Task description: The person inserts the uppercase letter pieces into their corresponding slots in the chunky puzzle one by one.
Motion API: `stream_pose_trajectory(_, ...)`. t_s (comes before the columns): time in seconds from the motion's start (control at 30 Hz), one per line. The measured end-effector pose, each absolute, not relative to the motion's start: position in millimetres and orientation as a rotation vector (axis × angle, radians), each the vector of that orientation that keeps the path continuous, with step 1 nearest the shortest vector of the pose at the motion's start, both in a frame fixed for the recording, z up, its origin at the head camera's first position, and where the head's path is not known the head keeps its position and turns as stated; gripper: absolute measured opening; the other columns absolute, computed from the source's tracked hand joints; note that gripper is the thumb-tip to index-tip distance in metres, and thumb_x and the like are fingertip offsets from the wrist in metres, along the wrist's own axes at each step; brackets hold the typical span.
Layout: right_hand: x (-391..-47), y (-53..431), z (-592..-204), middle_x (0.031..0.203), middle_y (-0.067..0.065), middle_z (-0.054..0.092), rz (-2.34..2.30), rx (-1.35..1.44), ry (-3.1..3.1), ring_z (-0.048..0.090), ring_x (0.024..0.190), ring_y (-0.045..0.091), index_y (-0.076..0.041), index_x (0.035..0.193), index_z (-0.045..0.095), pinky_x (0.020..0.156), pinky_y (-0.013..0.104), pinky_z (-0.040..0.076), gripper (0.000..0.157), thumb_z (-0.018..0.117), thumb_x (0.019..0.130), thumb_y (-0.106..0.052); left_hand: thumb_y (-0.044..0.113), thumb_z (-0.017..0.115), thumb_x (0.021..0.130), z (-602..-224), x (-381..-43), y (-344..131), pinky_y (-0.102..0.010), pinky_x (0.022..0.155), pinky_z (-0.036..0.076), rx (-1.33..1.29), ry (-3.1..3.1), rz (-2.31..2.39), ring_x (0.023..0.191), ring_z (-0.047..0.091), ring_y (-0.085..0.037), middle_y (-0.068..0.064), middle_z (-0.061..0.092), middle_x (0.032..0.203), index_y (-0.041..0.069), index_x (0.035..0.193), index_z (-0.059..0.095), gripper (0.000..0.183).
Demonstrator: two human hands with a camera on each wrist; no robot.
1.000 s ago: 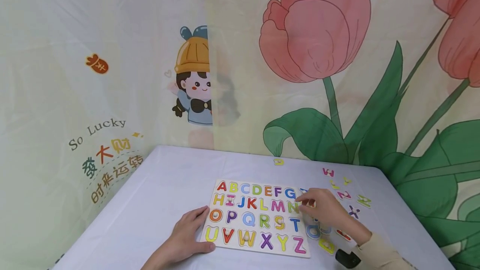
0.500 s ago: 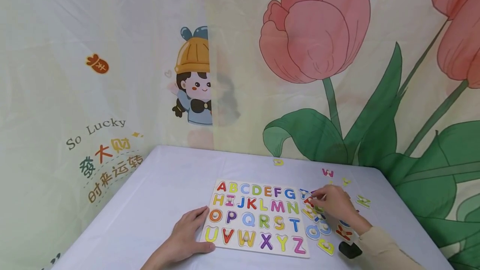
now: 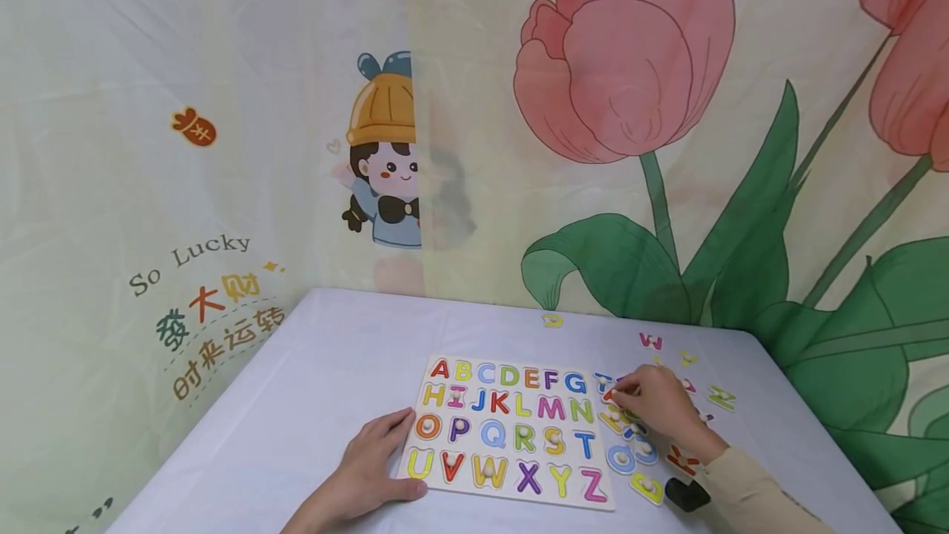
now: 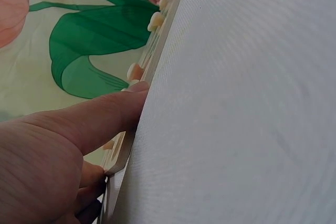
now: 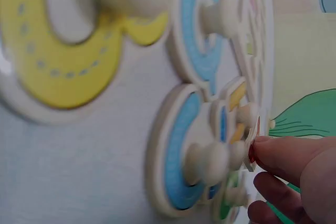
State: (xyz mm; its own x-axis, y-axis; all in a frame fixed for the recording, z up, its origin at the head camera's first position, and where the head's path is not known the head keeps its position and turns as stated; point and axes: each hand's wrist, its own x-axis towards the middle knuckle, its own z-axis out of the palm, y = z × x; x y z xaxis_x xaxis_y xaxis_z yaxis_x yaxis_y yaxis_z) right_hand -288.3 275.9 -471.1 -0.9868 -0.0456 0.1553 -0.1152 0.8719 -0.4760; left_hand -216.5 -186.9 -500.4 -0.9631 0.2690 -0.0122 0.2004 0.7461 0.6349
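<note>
A white alphabet puzzle board [image 3: 599,458] lies on the table, with rows of coloured letters and round knobs on several of them. My left hand [image 3: 371,460] rests at its near left corner. In the left wrist view the thumb [image 4: 118,106] presses on the board's edge, the other fingers partly hidden along the side. Just past the board's right edge, my right hand [image 3: 662,404] pinches a red letter piece [image 3: 609,395] by thumb and fingertip. Seen from the right wrist, that red piece [image 5: 252,153] is nearly edge-on, so which letter it is stays hidden.
Loose knobbed letters crowd the board's right side, among them a light blue one [image 3: 619,458], a yellow one [image 3: 647,488] and a red K [image 3: 683,460]. Farther back lie a pink W [image 3: 651,341] and a green letter [image 3: 722,397]. A printed curtain [image 3: 474,105] stands behind the table.
My right hand has moved right, from over the board's N to the loose letters beside it, and now has a red letter piece at its fingertips. The left hand has stayed put.
</note>
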Motion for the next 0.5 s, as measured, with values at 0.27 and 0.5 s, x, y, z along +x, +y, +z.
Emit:
stream_pose_trajectory(0.27,-284,249,-450,0.082,-0.007,0.066,0.720,0.308,-2.844,0.052,0.073,0.013,-0.013,0.096,0.085,0.058,0.025,0.044,0.007,0.086,0.090,-0.018,0.051,0.092,0.074,-503,-217,-191,-0.068,0.120,0.026,0.474,2.866,1.042,0.153,0.032,-0.039,-0.009,0.041,0.166,0.005,0.160,0.046,0.109)
stream_pose_trajectory(0.5,-290,186,-443,0.082,-0.010,0.065,0.801,0.426,-2.814,0.051,0.073,0.010,-0.014,0.095,0.086,0.060,0.024,0.044,0.006,0.087,0.089,-0.016,0.050,0.093,0.073,-504,-215,-191,-0.070,0.120,0.024,0.472,2.856,1.065,0.152,0.032,-0.040,-0.011,0.042,0.166,0.003,0.160,0.046,0.109)
